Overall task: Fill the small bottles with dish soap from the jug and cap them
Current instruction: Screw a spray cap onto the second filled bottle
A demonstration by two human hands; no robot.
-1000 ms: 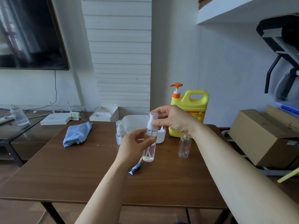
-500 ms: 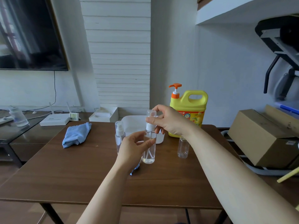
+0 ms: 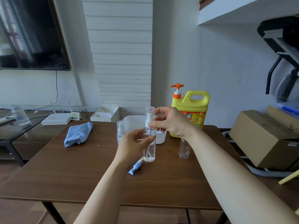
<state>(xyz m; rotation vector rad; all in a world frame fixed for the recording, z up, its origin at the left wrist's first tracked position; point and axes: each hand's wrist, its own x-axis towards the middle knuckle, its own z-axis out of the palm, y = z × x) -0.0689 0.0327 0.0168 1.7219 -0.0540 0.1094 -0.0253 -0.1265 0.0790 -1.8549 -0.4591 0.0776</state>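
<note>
A clear small bottle stands upright at the middle of the brown table. My left hand grips its body. My right hand pinches the white pump cap at its neck, which has a clear cover on top. A second capped clear bottle stands behind my left hand, partly hidden. An uncapped clear bottle stands to the right, under my right forearm. The yellow soap jug with an orange pump is at the table's back right.
A white tub sits behind the bottles. A blue pump part lies on the table before the held bottle. A folded blue cloth lies at back left. A cardboard box stands to the right of the table.
The bottle stays in both hands at the same spot. My right hand's fingers have shifted round the pump cap, turning at the neck. The camera has tilted slightly.
</note>
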